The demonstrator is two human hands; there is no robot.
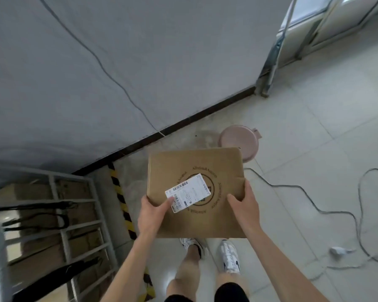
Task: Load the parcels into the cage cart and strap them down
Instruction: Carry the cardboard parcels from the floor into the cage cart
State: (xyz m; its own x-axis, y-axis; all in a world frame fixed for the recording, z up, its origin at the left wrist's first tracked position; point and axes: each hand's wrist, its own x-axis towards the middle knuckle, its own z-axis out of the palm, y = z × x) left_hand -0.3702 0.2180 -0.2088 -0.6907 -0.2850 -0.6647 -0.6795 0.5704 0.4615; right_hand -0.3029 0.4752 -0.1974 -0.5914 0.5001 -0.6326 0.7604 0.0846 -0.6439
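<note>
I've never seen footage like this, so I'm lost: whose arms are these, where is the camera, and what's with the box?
No machine here: a person wears a wide-angle camera on the head, looking down at their own arms and white sneakers. The left hand and right hand grip a cardboard box held above the floor; the left thumb rests on its shipping label. At lower left stands a metal cage cart with brown boxes inside and black straps across it. On the floor lie a pink round plastic item, grey cables and yellow-black hazard tape.
</note>
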